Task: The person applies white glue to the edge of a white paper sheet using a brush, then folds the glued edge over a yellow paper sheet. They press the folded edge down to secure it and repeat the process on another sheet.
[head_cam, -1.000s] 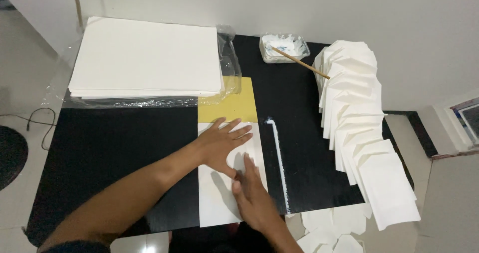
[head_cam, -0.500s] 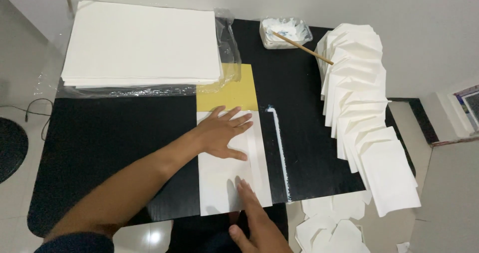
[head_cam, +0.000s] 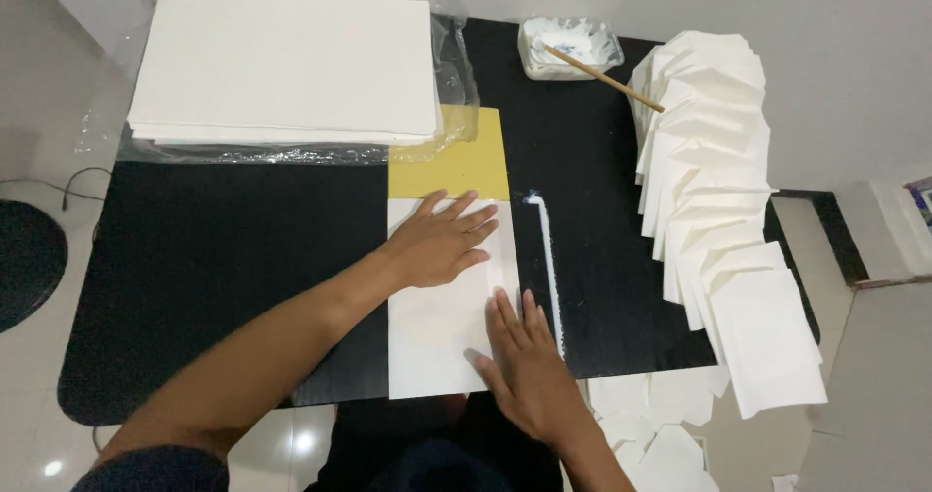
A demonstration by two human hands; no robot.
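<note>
A white folded sheet (head_cam: 437, 342) lies on the black table (head_cam: 223, 259), its far end overlapping a yellow card (head_cam: 456, 157). My left hand (head_cam: 442, 245) presses flat on the sheet's upper half, fingers spread. The fingers of my right hand (head_cam: 524, 361) rest flat on the sheet's lower right edge. Neither hand holds anything. A streak of white paste (head_cam: 547, 259) runs along the table just right of the sheet.
A big stack of white paper (head_cam: 291, 60) on clear plastic sits at the back left. A paste dish with a stick (head_cam: 568, 46) stands at the back. A fanned row of folded white pieces (head_cam: 718, 211) lines the right side. More pieces (head_cam: 646, 424) lie on the floor.
My right hand slid down the sheet's right edge toward me and now rests near the lower right. The left hand stayed pressed on the upper half.
</note>
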